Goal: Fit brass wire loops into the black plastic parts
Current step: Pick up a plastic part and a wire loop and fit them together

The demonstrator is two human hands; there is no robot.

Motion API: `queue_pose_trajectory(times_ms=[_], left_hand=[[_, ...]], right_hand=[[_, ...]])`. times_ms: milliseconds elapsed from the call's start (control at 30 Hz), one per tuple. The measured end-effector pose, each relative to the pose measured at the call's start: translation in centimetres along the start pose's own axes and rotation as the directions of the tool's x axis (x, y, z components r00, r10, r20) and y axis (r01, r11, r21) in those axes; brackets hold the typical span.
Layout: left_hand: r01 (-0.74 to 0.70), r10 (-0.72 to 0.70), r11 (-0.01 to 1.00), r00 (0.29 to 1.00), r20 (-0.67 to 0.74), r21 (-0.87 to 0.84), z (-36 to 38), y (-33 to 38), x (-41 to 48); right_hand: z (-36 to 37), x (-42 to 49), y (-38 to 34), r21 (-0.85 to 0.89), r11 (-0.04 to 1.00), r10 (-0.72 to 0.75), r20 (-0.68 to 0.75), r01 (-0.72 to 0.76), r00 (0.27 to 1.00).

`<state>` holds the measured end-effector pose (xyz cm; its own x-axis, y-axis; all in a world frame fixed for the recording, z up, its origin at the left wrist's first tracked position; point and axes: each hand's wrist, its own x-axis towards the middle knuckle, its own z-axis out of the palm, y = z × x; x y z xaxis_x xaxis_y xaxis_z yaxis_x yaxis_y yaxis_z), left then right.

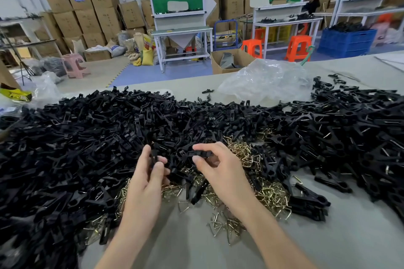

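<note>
Left hand (150, 172): raised above the grey worktop (360, 236), fingers and thumb curled round a small black moulded plastic part (154, 158), held roughly upright.

Right hand (220, 168): just beside the left but not touching it, index finger and thumb pinching a second black plastic part (202, 154), held level; remaining fingers loosely bent. Whether either held part already carries a wire: cannot tell.

Beneath and between both hands: heap of bent brass wire loops (271, 194), spread on the worktop and partly buried under black parts. Nearer the front edge: a few loose loops (218, 223), lying singly.

Across the worktop from far left to far right: broad pile of identical black plastic parts (87, 137), closing round the brass heap on three sides.

Behind the pile, right of centre: crumpled clear plastic bag (266, 82), resting on the worktop.
</note>
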<state>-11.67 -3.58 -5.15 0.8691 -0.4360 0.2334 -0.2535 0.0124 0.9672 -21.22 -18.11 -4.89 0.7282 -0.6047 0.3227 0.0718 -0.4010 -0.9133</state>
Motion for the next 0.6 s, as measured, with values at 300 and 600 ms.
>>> queue_pose_trajectory(times_ms=[300, 600], left_hand=[[-0.053, 0.056, 0.997, 0.997, -0.051, 0.048, 0.1, 0.6, -0.8], [-0.064, 0.065, 0.997, 0.998, -0.011, 0.030, 1.0, 1.3, -2.2]], right_hand=[[1.4, -1.5, -0.9, 0.121, 0.988, 0.076, 0.192, -0.101, 0.979], [1.8, -1.0, -0.4, 0.393, 0.892, 0.145, 0.217, -0.222, 0.965]])
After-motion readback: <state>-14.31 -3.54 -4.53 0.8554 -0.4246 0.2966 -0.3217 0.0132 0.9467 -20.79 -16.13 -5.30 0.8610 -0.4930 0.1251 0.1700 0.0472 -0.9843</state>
